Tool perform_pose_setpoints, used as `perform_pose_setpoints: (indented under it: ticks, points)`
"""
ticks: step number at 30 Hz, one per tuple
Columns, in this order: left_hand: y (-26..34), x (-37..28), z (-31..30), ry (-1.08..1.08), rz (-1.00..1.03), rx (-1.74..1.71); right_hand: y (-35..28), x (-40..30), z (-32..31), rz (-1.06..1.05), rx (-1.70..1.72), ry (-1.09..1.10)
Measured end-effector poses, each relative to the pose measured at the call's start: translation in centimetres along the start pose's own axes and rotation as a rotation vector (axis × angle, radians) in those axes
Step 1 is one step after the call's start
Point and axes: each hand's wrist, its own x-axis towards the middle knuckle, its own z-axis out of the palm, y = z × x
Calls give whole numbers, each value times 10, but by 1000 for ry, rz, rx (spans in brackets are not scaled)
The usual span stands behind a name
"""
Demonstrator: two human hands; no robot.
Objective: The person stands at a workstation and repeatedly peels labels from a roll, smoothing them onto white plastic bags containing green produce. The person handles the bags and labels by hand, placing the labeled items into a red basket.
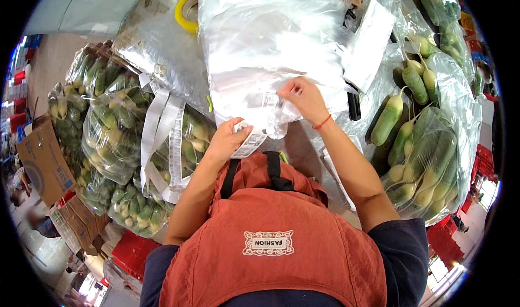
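Observation:
My left hand (230, 138) grips a strip of printed stickers (250, 143) between thumb and fingers. Over the lower part of a stack of clear plastic bags (272, 35) is my right hand (301, 97), its thumb and fingertips pinched together and slightly blurred; whether a sticker is between them I cannot tell. Just left of those fingertips a printed label (270, 100) lies on the top bag. The long sticker strip (176, 144) hangs in loops left of my left hand, over bagged radishes.
Bags of green radishes (118, 132) crowd the left side. On the right, more green radishes (388, 120) lie in an opened plastic bag. A yellow tape roll (181, 12) stands beside the bag stack. A white packet (369, 45) and a black object (354, 106) are right of it. A cardboard box (45, 161) is far left.

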Motion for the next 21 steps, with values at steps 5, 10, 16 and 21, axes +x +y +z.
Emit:
perform_pose_setpoints:
  ticks: [5,10,16,21]
  points:
    - [-2,-10,-11,-62,140,597,-8,-11,-1,-198,-304,241]
    - [8,-10,17,-268,572,954,16,-2,1,-386,-453,-46]
    - [-15,52,32,-108,1012,1295,3,75,-58,-255,-445,-298]
    - [11,25,27,181,513,687,-72,51,-78,-529,-310,659]
